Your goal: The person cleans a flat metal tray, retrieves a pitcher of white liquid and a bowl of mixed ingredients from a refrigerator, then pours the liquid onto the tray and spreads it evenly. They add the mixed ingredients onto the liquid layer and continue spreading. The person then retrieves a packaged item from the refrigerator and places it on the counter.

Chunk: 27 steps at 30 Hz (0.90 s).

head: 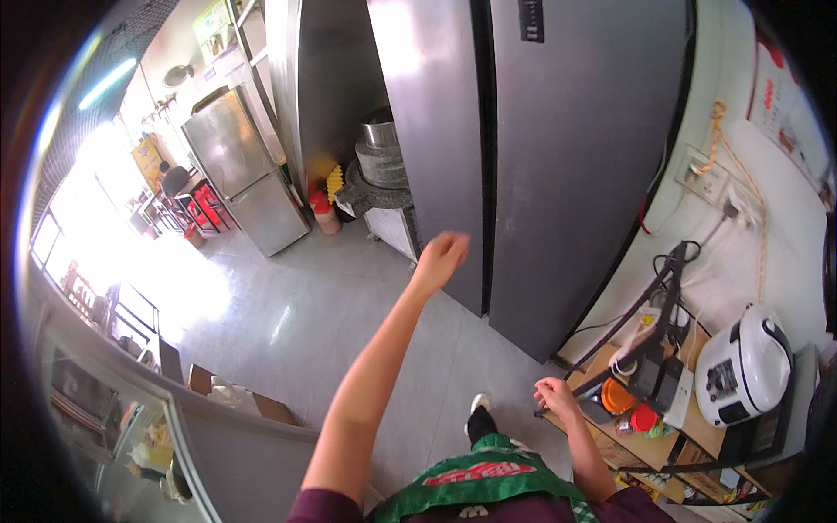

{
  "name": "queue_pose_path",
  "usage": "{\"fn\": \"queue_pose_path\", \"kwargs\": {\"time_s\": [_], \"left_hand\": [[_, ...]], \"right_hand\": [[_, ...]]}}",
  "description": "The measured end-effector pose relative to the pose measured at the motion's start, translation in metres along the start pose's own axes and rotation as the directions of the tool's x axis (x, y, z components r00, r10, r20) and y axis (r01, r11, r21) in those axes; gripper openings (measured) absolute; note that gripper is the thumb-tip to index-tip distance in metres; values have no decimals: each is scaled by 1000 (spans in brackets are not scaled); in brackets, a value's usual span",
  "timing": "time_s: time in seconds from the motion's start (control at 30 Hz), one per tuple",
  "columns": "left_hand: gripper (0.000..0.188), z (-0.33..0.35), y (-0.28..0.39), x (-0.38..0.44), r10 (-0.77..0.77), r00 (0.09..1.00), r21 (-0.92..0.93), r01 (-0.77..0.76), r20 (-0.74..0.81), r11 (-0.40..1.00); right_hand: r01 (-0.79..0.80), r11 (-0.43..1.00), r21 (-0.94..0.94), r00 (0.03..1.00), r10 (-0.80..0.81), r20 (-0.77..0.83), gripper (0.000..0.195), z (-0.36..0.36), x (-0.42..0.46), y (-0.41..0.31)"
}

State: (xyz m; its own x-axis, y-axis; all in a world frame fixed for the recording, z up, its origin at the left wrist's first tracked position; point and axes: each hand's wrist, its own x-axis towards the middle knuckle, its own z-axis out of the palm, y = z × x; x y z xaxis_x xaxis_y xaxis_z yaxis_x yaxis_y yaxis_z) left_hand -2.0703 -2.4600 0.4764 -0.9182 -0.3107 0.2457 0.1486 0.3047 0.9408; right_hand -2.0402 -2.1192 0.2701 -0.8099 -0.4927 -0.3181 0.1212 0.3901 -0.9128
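Note:
My left hand (444, 258) is stretched forward, blurred, its fingers curled in. Nothing shows in it, though the inside of the palm is hidden. It is in front of the lower part of a tall grey double-door refrigerator (575, 144); I cannot tell whether they touch. Lower right, my right hand (554, 395) is empty, its fingers loosely bent and a little apart. A wooden shelf unit (647, 451) stands beside it, bearing an orange-lidded jar (616, 395) and a red-lidded jar (643, 418). Below me are my green apron (484, 480) and one white shoe (479, 402).
A white rice cooker (745, 372) and a power strip (680, 399) with cables stand at right. A stone mill (379, 170) is beyond the refrigerator. A silver fridge (242, 176) and a seated person (175, 180) are farther off. At lower left are a glass-fronted cabinet (189, 451) and cardboard box (271, 408).

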Motion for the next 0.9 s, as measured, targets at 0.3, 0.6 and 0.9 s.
{"fn": "queue_pose_path", "kwargs": {"time_s": [0.3,0.6,0.9], "left_hand": [[52,10,1,265,177,981,340,-194,80,920],[45,34,-36,362,373,928,230,-365,8,902],[37,7,-36,367,360,925,46,-368,122,929]], "right_hand": [[304,901,-308,942,-333,-46,17,18,199,-82],[-24,949,-313,858,-141,-494,16,30,211,-108],[-109,987,-121,724,-5,-690,13,138,219,-131]]}}
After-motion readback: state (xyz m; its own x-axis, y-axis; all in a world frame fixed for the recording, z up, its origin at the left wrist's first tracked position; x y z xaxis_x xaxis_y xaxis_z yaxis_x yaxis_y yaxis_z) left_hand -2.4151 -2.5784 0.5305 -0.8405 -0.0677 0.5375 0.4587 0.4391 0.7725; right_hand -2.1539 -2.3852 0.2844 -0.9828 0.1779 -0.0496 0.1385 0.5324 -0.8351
